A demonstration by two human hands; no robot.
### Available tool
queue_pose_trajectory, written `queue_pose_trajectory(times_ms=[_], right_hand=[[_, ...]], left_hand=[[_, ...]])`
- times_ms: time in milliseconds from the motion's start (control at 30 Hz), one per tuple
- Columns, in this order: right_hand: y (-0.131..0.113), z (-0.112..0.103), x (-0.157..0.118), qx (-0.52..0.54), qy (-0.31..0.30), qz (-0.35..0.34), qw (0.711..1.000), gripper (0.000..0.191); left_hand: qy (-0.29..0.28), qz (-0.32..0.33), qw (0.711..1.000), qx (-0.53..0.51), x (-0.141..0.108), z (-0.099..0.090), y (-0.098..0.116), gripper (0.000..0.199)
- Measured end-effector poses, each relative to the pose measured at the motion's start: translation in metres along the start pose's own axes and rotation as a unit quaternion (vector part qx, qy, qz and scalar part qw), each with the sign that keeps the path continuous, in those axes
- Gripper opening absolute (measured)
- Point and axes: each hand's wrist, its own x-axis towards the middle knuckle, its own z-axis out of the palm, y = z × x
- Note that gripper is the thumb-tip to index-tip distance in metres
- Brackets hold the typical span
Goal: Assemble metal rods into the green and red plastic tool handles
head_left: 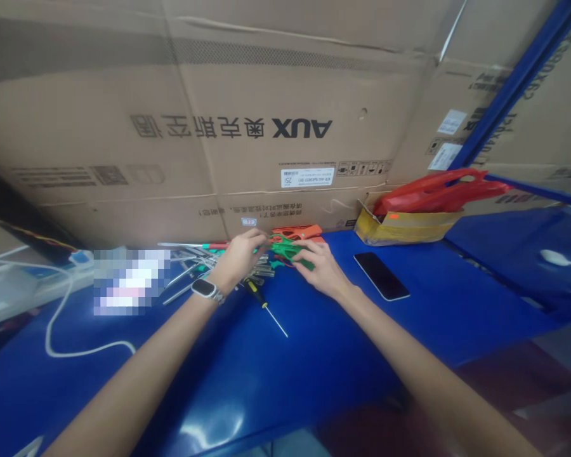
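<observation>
My right hand [321,266] is closed around a green tool [288,249], thumb below it and fingers above; its exact kind is not clear. My left hand [242,257], wearing a white-cased watch, reaches the left end of that green tool with its fingers curled together. What those fingers pinch is hidden. Under and left of my left hand lies a loose pile of metal-shafted screwdrivers [183,273]. A black and yellow screwdriver [255,293] points toward me in front of the pile. Just behind the green tool rests an orange tool [302,231].
A black phone [381,276] lies right of my hands on the blue table [314,368]. Behind it stands a yellow-taped box [409,230] with a red plastic bag [428,195]. Large cardboard [238,76] walls the back. A white cable [52,330] loops at left.
</observation>
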Motion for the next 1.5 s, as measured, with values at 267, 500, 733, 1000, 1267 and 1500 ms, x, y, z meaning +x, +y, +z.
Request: queue_pose_trajectory(times_ms=[267,500,733,1000,1267,1500], right_hand=[[-0.059,0.028,0.014,0.180,0.063,-0.002,0.982,0.034],[-0.080,0.048,0.035,0.178,-0.004,0.023,0.984,0.029],[-0.093,0.056,0.031,0.120,-0.066,0.000,0.990,0.024],[-0.126,0.085,0.015,0.110,-0.187,-0.050,0.975,0.026],[-0.089,0.055,0.009,-0.028,-0.066,0.001,0.997,0.029],[-0.047,0.059,0.004,-0.115,-0.070,-0.017,0.991,0.024]], left_hand=[[0.068,-0.043,0.994,-0.069,-0.088,-0.037,0.004,0.010],[-0.024,-0.070,0.996,-0.045,-0.100,-0.018,0.016,0.015],[0.176,-0.095,0.980,0.019,-0.129,-0.059,0.008,0.011],[-0.081,-0.085,0.992,-0.035,-0.156,-0.073,-0.004,0.034],[-0.095,-0.105,0.990,-0.002,-0.165,-0.066,-0.009,0.032],[-0.162,-0.047,0.986,0.020,-0.138,-0.055,-0.003,0.029]])
